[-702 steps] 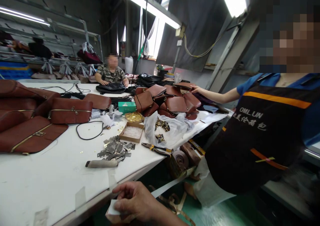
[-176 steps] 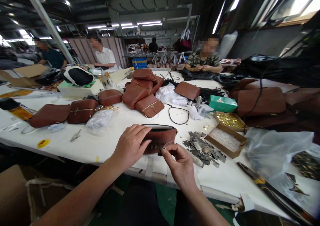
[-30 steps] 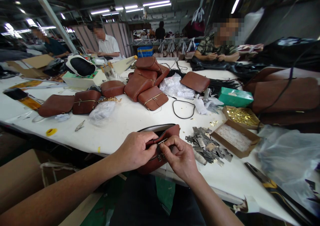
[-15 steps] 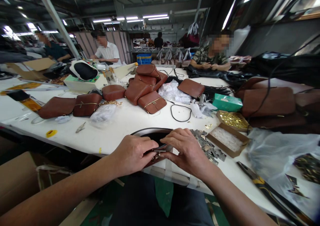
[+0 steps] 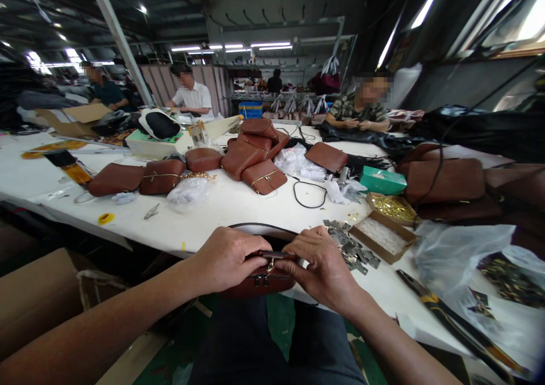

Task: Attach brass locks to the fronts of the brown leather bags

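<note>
At the table's front edge, my left hand (image 5: 227,260) and my right hand (image 5: 321,263) both pinch the upper edge of a reddish-brown leather bag (image 5: 259,285). The fingers of each hand are closed on it, one hand on either side of a small gold metal fitting (image 5: 271,264). Below the fitting, a dark zipper with two pulls runs across the bag. Behind my fingers the bag's dark opening shows in part. Loose flat metal plates (image 5: 351,246) lie just beyond my right hand.
Brown leather bags (image 5: 244,155) are heaped mid-table. To the right are a box of gold pieces (image 5: 392,206), a box of clear pieces (image 5: 381,234), a plastic bag (image 5: 457,254) and long-handled pliers (image 5: 443,311). A person in camouflage (image 5: 357,109) sits across the table.
The bag's front with its zipper and pulls has come into view between my hands, and the opening shows less. The whole view has shifted slightly, with the table items further right on the left side.
</note>
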`<state>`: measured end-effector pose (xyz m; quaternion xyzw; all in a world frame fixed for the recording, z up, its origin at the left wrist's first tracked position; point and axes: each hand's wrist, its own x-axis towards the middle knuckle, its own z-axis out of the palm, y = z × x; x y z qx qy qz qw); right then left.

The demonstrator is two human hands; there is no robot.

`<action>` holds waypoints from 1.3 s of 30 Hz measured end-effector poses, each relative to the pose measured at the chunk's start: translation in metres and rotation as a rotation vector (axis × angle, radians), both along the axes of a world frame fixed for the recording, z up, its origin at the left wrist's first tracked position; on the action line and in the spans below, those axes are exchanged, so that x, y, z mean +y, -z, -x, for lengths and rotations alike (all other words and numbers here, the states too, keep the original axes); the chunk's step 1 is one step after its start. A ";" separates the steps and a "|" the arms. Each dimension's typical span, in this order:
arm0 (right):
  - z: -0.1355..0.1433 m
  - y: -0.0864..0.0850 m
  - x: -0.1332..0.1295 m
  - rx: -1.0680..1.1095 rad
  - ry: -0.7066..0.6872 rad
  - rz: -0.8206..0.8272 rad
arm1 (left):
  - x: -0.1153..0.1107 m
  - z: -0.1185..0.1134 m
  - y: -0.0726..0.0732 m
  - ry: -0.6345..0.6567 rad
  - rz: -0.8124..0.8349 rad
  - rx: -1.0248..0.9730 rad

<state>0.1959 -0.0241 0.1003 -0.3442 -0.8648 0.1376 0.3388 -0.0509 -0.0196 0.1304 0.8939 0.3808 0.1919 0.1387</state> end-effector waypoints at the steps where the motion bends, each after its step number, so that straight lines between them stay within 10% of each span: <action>1: 0.001 -0.001 -0.004 0.015 -0.013 0.046 | -0.004 0.000 -0.005 -0.024 0.073 -0.006; 13: 0.005 0.000 -0.047 0.203 -0.049 0.627 | -0.028 0.009 -0.011 -0.020 0.789 -0.137; 26: 0.015 0.009 -0.065 0.230 0.073 0.454 | -0.047 0.005 -0.012 -0.080 0.605 -0.080; 39: 0.023 0.024 -0.049 0.311 0.083 0.547 | -0.035 0.012 -0.004 -0.143 0.844 -0.234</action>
